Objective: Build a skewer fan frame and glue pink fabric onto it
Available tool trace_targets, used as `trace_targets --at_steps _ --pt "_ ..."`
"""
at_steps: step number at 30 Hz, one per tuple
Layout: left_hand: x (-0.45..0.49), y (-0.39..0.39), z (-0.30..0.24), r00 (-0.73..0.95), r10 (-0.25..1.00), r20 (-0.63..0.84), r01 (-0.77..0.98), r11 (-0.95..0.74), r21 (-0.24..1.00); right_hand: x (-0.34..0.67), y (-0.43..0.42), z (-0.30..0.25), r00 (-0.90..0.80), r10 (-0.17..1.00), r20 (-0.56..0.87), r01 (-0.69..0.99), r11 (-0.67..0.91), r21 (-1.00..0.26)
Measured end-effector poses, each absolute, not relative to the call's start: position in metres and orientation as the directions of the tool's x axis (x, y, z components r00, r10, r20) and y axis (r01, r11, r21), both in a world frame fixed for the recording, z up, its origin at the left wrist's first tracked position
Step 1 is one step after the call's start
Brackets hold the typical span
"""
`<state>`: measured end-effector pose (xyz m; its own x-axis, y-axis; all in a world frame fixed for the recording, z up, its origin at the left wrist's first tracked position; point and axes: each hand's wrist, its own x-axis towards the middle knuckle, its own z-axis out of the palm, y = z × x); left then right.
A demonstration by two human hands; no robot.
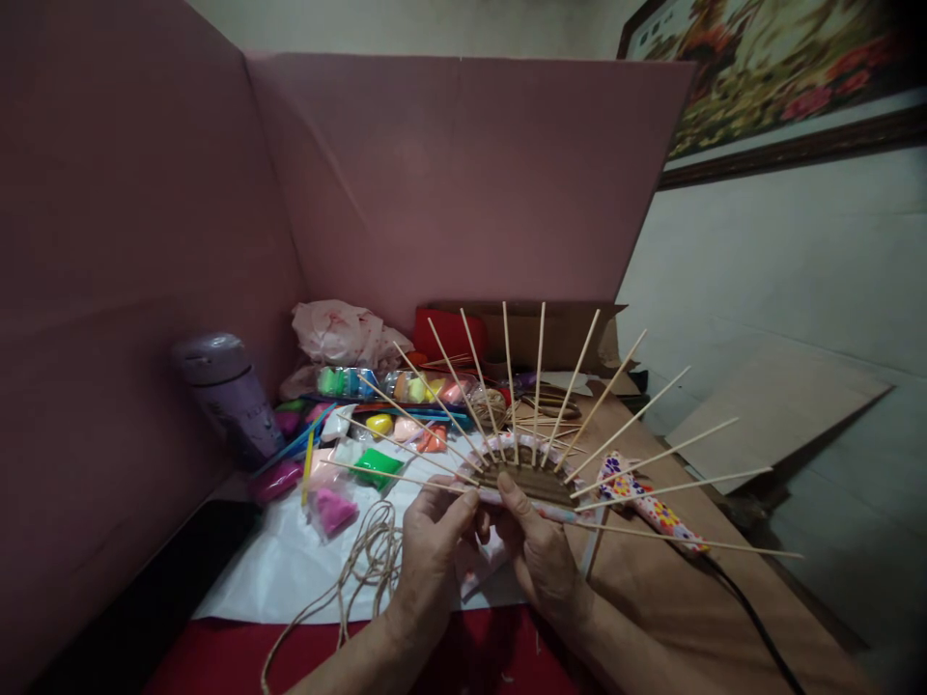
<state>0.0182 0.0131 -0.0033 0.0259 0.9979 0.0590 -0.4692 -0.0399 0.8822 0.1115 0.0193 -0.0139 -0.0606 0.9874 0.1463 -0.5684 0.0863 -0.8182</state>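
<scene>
Both hands hold a half-round brown cardboard base [534, 480] with several thin wooden sticks fanning out from its rim. Pale patterned cloth or paper trims its curved and near edges. My left hand [433, 531] pinches the near edge at the left, thumb and fingers closed on it. At the middle of that edge, my right hand [540, 550] grips the base with its thumb on the cardboard and its other fingers underneath, partly hidden. A pale printed piece [482, 565] hangs below, between the hands. Loose twine [373, 550] lies beside my left hand.
A floral-patterned glue gun [656, 507] with a black cord lies at the right. Bags of coloured clay [377, 467] cover the white sheet [267, 569]. A purple bottle [232, 401] stands at the left. Pink panels [463, 183] rise behind and on the left.
</scene>
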Motion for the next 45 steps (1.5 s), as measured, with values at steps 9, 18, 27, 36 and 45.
trace_targets --at_steps 9,18,27,36,45 --pt "0.021 0.013 -0.001 -0.013 0.999 0.036 -0.470 -0.038 0.882 0.112 0.019 -0.013 -0.100 0.983 0.154 -0.589 0.067 -0.806" --pt "0.015 0.013 -0.009 0.001 0.998 0.069 -0.485 -0.060 0.873 0.116 0.021 -0.021 -0.135 0.975 0.174 -0.515 0.081 -0.854" --pt "0.005 0.018 0.003 -0.118 0.985 0.126 -0.505 -0.169 0.847 0.119 0.024 -0.009 -0.108 0.977 0.185 -0.712 0.054 -0.700" --pt "0.016 0.012 0.009 -0.013 0.986 0.164 -0.290 -0.161 0.944 0.120 0.023 -0.015 -0.202 0.975 0.089 -0.767 -0.102 -0.633" --pt "0.015 0.010 0.008 -0.042 0.988 0.146 -0.244 -0.152 0.958 0.117 0.018 -0.012 -0.248 0.964 0.095 -0.700 -0.111 -0.705"
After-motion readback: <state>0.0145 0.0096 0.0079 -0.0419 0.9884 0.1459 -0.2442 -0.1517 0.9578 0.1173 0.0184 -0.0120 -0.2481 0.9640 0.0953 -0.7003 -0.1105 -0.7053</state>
